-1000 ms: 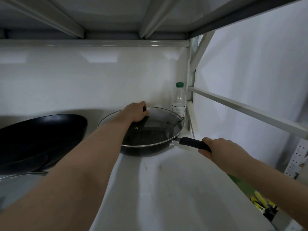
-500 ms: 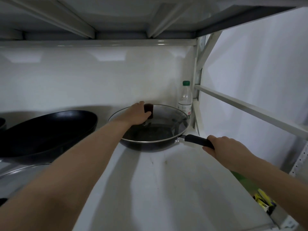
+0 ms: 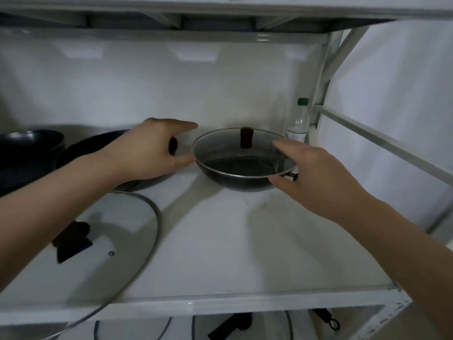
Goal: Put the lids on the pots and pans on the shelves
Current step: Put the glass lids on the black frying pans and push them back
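A black frying pan (image 3: 235, 179) stands at the back of the white shelf (image 3: 220, 241), near the right corner. A glass lid (image 3: 235, 153) with a dark knob (image 3: 245, 141) lies on it, rim on rim. My left hand (image 3: 152, 150) is spread beside the pan's left edge, thumb tip at the rim, holding nothing. My right hand (image 3: 311, 173) is spread at the pan's right edge, over most of the handle; only a dark stub (image 3: 293, 176) shows. A second, larger glass lid (image 3: 117, 241) with a black knob lies loose on the shelf at the front left.
A wide black wok (image 3: 98, 148) sits behind my left hand, and another dark pan (image 3: 27, 148) at the far left. A green-capped bottle (image 3: 299, 123) stands in the back right corner. The lower shelf holds more glass lids (image 3: 245, 325). Shelf beams run overhead.
My left hand has come off the lid's knob and moved to the pan's left side. My right hand has let go of the handle. The view has pulled back and down.
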Demonstrator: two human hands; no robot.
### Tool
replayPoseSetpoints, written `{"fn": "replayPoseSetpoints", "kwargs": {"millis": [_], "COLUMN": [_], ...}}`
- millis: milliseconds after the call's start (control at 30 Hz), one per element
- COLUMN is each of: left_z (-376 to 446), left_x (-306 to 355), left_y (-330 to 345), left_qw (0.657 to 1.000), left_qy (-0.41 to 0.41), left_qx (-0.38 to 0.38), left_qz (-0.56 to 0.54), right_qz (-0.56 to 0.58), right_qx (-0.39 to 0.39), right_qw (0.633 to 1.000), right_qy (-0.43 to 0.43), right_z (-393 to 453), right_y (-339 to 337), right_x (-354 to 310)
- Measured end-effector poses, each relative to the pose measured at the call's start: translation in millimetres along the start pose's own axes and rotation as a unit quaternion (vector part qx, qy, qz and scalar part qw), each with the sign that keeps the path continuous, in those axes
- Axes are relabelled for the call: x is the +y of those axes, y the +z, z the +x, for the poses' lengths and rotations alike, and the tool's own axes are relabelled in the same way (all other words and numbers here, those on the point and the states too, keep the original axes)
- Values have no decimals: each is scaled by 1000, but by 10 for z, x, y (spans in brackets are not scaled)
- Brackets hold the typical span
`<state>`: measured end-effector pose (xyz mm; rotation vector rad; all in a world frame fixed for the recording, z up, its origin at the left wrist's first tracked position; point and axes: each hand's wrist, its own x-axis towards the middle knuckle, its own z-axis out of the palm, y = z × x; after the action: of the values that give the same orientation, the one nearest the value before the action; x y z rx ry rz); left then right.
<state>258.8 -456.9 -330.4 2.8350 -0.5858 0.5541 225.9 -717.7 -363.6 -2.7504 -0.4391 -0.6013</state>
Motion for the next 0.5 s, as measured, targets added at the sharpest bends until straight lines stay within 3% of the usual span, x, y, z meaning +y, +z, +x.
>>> {"fn": "replayPoseSetpoints", "kwargs": {"millis": [500], "left_z": [-1489], "left_x": [-658], "left_y": [-542], "left_qw": [994], "left_qy": [-109], "left_qx": [6], "left_qz": [17], "right_qz": [20], "right_qx": [-29], "right_qw": [998], "right_qy": [-49], "right_z": [-304], "right_y": [-89], "right_x": [-1077]}}
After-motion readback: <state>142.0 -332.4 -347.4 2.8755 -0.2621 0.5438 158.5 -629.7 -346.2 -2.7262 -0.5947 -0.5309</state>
